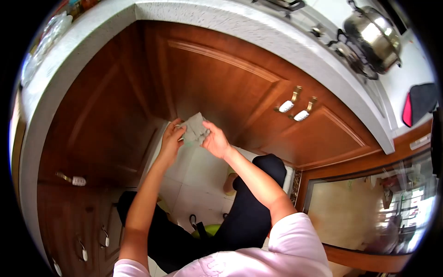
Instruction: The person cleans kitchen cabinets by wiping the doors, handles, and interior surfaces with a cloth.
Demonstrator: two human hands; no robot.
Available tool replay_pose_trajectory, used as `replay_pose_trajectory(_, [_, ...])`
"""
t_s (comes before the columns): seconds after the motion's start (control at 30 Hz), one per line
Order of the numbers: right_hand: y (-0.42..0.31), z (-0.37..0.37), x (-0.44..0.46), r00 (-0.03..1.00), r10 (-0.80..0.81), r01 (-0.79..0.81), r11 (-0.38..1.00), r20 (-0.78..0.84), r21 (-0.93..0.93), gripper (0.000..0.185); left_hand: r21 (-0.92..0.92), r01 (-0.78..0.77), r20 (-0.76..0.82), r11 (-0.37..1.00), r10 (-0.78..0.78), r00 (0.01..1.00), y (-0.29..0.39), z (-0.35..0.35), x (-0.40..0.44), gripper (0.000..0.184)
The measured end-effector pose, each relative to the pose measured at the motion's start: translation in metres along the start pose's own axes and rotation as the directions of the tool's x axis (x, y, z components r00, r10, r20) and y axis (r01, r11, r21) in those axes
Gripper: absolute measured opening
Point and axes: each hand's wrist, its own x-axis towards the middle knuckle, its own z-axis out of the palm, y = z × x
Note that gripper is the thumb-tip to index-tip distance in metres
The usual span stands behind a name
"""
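Observation:
A crumpled, folded grey cloth is held between my two hands, in front of the brown cabinet doors and above the tiled floor. My left hand grips its left edge with bent fingers. From the other side, my right hand pinches the right edge, thumb uppermost. Part of the fingers on each hand is hidden behind the cloth.
Wooden cabinet doors with white-and-brass handles stand close ahead. Above them runs a speckled counter. A steel pot sits by the stove at upper right. A dark glass-fronted panel is at right.

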Motion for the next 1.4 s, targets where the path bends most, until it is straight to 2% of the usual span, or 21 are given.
replay_pose_trajectory(0.07, [0.011, 0.0, 0.012, 0.993, 0.078, -0.085, 0.993, -0.084, -0.081, 0.045, -0.082, -0.001, 0.041, 0.997, 0.004, 0.999, -0.035, -0.023, 0.028, 0.039])
replay_pose_trajectory(0.1, [0.018, -0.01, 0.021, 0.991, 0.086, -0.103, 0.976, -0.098, -0.193, 0.044, -0.144, 0.073, 0.057, 0.987, -0.065, 0.996, -0.028, -0.024, 0.027, 0.029])
replay_pose_trajectory(0.2, [0.008, -0.02, 0.033, 0.933, 0.105, -0.232, 0.907, -0.343, -0.352, 0.039, 0.185, 0.006, 0.005, 0.983, -0.007, 1.0, -0.047, -0.034, 0.053, 0.025])
replay_pose_trajectory(0.3, [-0.005, -0.036, 0.045, 0.918, 0.116, -0.313, 0.8, -0.38, -0.512, 0.031, 0.093, -0.018, 0.075, 0.996, 0.011, 0.997, -0.046, -0.028, 0.064, 0.019])
replay_pose_trajectory(0.4, [0.01, -0.061, 0.057, 0.976, -0.069, -0.069, 0.799, -0.204, -0.597, 0.028, 0.093, 0.158, 0.202, 0.983, -0.174, 0.964, -0.056, -0.03, 0.078, 0.016])
replay_pose_trajectory(0.43, [0.0, -0.051, 0.057, 0.967, -0.073, -0.094, 0.787, -0.243, -0.61, 0.027, 0.08, 0.15, 0.132, 0.985, -0.16, 0.978, -0.046, -0.017, 0.081, 0.008])
replay_pose_trajectory(0.53, [0.0, -0.048, 0.071, 0.925, -0.217, -0.001, 0.821, -0.313, -0.571, 0.028, 0.169, 0.036, 0.044, 0.985, -0.044, 0.998, -0.035, 0.005, 0.098, 0.01])
replay_pose_trajectory(0.6, [-0.004, -0.035, 0.07, 0.865, -0.272, -0.027, 0.814, -0.422, -0.58, 0.03, 0.366, -0.167, -0.024, 0.915, 0.189, 0.982, -0.026, 0.021, 0.104, 0.019])
replay_pose_trajectory(0.67, [0.028, -0.042, 0.073, 0.797, -0.35, 0.044, 0.846, -0.492, -0.531, 0.027, 0.61, -0.36, -0.051, 0.706, 0.489, 0.871, -0.021, 0.038, 0.1, 0.022])
replay_pose_trajectory(0.73, [0.041, -0.029, 0.062, 0.822, -0.426, 0.129, 0.786, -0.378, -0.605, 0.025, 0.736, -0.231, -0.065, 0.636, 0.406, 0.912, -0.006, 0.044, 0.07, 0.026])
replay_pose_trajectory(0.77, [0.039, -0.02, 0.055, 0.872, -0.368, 0.06, 0.735, -0.322, -0.676, 0.022, 0.694, -0.07, -0.06, 0.716, 0.154, 0.986, 0.021, 0.038, 0.052, 0.027])
replay_pose_trajectory(0.87, [0.038, 0.038, 0.031, 0.889, -0.34, 0.051, 0.741, -0.308, -0.67, 0.021, 0.601, -0.154, -0.086, 0.784, 0.255, 0.963, 0.058, 0.029, 0.0, 0.024])
replay_pose_trajectory(0.9, [0.03, 0.069, 0.019, 0.856, -0.376, 0.06, 0.753, -0.354, -0.655, 0.023, 0.651, -0.114, -0.088, 0.75, 0.224, 0.971, 0.089, 0.046, -0.016, 0.023])
replay_pose_trajectory(0.97, [-0.007, 0.142, -0.006, 0.774, -0.451, 0.084, 0.768, -0.444, -0.634, 0.029, 0.74, -0.049, -0.087, 0.671, 0.168, 0.982, 0.163, 0.089, -0.05, 0.02])
replay_pose_trajectory(1.07, [-0.104, 0.208, -0.055, 0.576, -0.733, 0.189, 0.551, -0.363, -0.813, 0.04, 0.683, -0.289, 0.094, 0.67, 0.312, 0.945, 0.23, 0.165, -0.078, 0.019])
replay_pose_trajectory(1.1, [-0.102, 0.191, -0.062, 0.62, -0.62, 0.17, 0.705, -0.481, -0.689, 0.039, 0.622, -0.358, 0.142, 0.696, 0.35, 0.926, 0.256, 0.195, -0.084, 0.019])
replay_pose_trajectory(1.13, [-0.158, 0.218, -0.084, 0.611, -0.648, 0.056, 0.608, -0.454, -0.792, 0.038, 0.607, -0.459, 0.211, 0.649, 0.425, 0.88, 0.279, 0.223, -0.083, 0.018])
replay_pose_trajectory(1.2, [-0.299, 0.251, -0.134, 0.615, -0.69, -0.172, 0.355, -0.381, -0.919, 0.035, 0.518, -0.495, 0.237, 0.698, 0.439, 0.867, 0.318, 0.278, -0.078, 0.015])
replay_pose_trajectory(1.27, [-0.397, 0.272, -0.166, 0.486, -0.867, -0.094, 0.076, -0.112, -0.993, 0.028, 0.356, -0.439, 0.207, 0.825, 0.388, 0.898, 0.349, 0.327, -0.065, 0.012])
replay_pose_trajectory(1.33, [-0.494, 0.283, -0.197, 0.408, -0.913, -0.229, -0.085, -0.016, -0.97, 0.027, 0.29, -0.422, 0.265, 0.859, 0.352, 0.898, 0.381, 0.368, -0.051, 0.006])
replay_pose_trajectory(1.4, [-0.586, 0.28, -0.221, 0.245, -0.953, -0.401, -0.268, 0.18, -0.876, 0.022, 0.179, -0.313, 0.27, 0.933, 0.259, 0.927, 0.411, 0.411, -0.043, 0.006])
